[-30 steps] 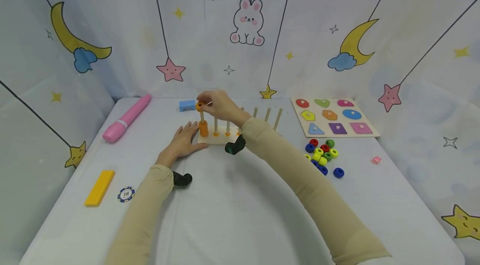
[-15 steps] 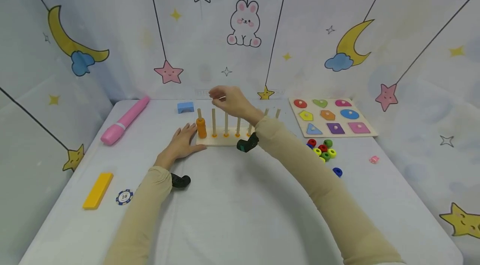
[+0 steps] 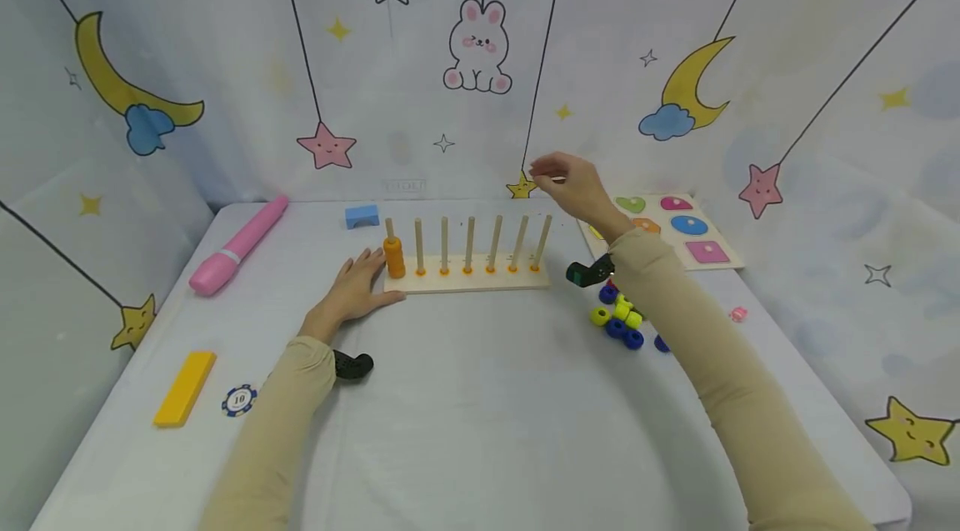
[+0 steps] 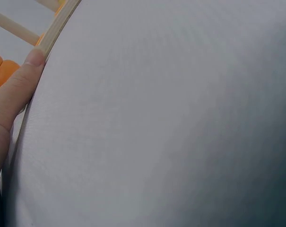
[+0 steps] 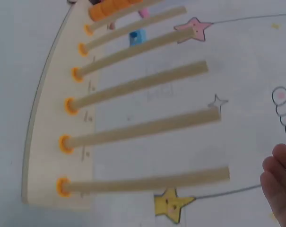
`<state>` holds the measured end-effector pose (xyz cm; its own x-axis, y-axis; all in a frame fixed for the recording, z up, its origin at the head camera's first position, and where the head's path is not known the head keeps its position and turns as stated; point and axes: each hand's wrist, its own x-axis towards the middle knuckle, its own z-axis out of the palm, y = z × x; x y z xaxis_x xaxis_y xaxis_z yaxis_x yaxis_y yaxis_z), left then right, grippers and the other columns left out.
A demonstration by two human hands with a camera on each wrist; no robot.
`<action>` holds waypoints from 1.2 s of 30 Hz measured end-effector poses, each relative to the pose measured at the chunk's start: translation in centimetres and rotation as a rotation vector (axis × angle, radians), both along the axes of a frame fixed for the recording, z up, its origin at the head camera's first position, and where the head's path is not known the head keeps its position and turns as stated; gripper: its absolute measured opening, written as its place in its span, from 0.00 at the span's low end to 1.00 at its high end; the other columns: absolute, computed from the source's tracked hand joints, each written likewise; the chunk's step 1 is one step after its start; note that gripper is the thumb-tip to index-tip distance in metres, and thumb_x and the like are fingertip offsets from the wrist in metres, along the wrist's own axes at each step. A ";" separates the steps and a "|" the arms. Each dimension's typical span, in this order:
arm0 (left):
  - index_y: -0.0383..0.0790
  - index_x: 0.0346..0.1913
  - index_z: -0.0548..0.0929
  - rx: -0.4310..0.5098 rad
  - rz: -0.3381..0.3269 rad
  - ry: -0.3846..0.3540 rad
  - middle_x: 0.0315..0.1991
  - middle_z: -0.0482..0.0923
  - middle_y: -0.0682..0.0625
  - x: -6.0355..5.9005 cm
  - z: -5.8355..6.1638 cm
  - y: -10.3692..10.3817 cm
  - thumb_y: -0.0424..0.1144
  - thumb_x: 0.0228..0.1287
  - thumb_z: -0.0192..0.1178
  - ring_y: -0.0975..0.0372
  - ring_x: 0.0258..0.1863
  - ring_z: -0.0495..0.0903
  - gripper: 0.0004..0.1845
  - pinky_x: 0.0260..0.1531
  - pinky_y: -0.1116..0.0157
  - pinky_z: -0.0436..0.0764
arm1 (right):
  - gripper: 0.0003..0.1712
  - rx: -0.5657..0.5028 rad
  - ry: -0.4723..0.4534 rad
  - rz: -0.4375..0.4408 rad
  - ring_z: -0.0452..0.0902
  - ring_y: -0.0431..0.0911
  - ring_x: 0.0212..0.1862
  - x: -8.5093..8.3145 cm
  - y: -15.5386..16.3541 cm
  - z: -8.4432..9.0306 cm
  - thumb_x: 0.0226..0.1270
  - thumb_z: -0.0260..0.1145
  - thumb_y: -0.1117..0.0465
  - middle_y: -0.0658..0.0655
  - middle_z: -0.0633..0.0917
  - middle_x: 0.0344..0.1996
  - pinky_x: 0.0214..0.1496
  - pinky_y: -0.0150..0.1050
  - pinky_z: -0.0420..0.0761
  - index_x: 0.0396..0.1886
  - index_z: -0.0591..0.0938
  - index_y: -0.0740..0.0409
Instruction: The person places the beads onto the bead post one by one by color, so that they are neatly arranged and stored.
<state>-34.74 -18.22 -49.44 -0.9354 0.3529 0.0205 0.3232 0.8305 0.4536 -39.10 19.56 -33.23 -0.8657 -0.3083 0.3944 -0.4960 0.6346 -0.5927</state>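
My left hand (image 3: 354, 289) rests at the left end of the wooden peg board (image 3: 468, 285), fingers extended along its side. In the left wrist view the thumb (image 4: 20, 87) lies against the board's front edge. Orange beads (image 3: 393, 257) are stacked on the leftmost peg, with the peg's top showing above them. The other upright pegs (image 5: 147, 127) carry no stacked beads, only an orange ring at each base. My right hand (image 3: 577, 185) is raised in the air beyond the board's right end, fingers loosely bent, with nothing seen between them.
Loose yellow, blue and other beads (image 3: 621, 318) lie right of the board, partly behind the right sleeve. A shape puzzle (image 3: 720, 264) lies behind them. Leftward are a pink microphone-like stick (image 3: 240, 246), blue block (image 3: 362, 216), yellow block (image 3: 185, 389) and poker chip (image 3: 239, 400).
My right hand placed an orange bead onto the leftmost peg's stack, let go and moved right, past the board's right end. The left hand has stayed at the board.
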 end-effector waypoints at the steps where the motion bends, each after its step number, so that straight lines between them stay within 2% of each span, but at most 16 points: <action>1: 0.33 0.72 0.54 0.000 -0.001 0.002 0.73 0.48 0.38 0.0 0.0 0.0 0.61 0.57 0.61 0.47 0.73 0.40 0.50 0.69 0.48 0.35 | 0.15 0.008 -0.011 -0.016 0.79 0.49 0.48 0.1 1.1 -0.3 0.68 0.60 0.63 0.59 0.83 0.47 0.53 0.40 0.79 0.52 0.78 0.63; 7: 0.33 0.72 0.55 0.010 -0.002 0.012 0.73 0.48 0.37 0.1 0.0 0.0 0.62 0.57 0.61 0.46 0.72 0.40 0.50 0.69 0.48 0.35 | 0.17 0.040 -0.111 -0.109 0.77 0.52 0.52 1.3 6.7 -2.3 0.69 0.60 0.60 0.59 0.81 0.49 0.52 0.48 0.79 0.55 0.77 0.62; 12: 0.33 0.72 0.55 0.019 -0.002 0.003 0.73 0.47 0.38 0.2 0.1 0.1 0.61 0.57 0.61 0.46 0.73 0.40 0.50 0.69 0.48 0.35 | 0.19 0.069 -0.201 -0.174 0.74 0.55 0.55 2.7 10.8 -4.0 0.70 0.58 0.56 0.60 0.79 0.52 0.56 0.52 0.75 0.57 0.75 0.60; 15: 0.33 0.72 0.55 0.017 -0.005 0.000 0.73 0.47 0.38 0.2 0.1 0.2 0.62 0.57 0.61 0.46 0.73 0.40 0.50 0.69 0.48 0.35 | 0.18 0.087 -0.218 -0.199 0.73 0.56 0.55 3.5 13.0 -4.9 0.71 0.58 0.57 0.62 0.79 0.52 0.58 0.54 0.74 0.56 0.75 0.61; 21: 0.34 0.73 0.53 0.017 -0.011 -0.010 0.73 0.47 0.38 0.0 0.1 0.2 0.62 0.57 0.60 0.46 0.73 0.39 0.50 0.69 0.48 0.34 | 0.18 0.129 -0.273 -0.221 0.74 0.56 0.54 4.8 16.8 -6.5 0.71 0.58 0.57 0.63 0.80 0.51 0.53 0.52 0.77 0.55 0.76 0.63; 32: 0.35 0.73 0.52 0.009 -0.001 -0.019 0.73 0.47 0.39 0.0 0.1 0.0 0.63 0.58 0.59 0.47 0.73 0.38 0.50 0.69 0.49 0.33 | 0.17 0.215 -0.330 -0.175 0.74 0.61 0.53 6.7 19.8 -9.9 0.70 0.58 0.64 0.68 0.80 0.49 0.56 0.57 0.74 0.55 0.76 0.69; 36: 0.35 0.73 0.53 0.010 0.001 -0.020 0.73 0.47 0.39 0.0 0.1 0.1 0.62 0.58 0.59 0.47 0.73 0.38 0.50 0.69 0.49 0.34 | 0.18 0.234 -0.374 -0.184 0.73 0.61 0.53 7.1 20.1 -11.2 0.69 0.59 0.61 0.67 0.80 0.49 0.57 0.58 0.73 0.54 0.76 0.67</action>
<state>-34.75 -18.07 -49.33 -0.9360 0.3520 0.0055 0.3134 0.8260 0.4686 -31.98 39.65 -44.44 -0.9835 -0.1799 -0.0165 -0.1427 0.8294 -0.5401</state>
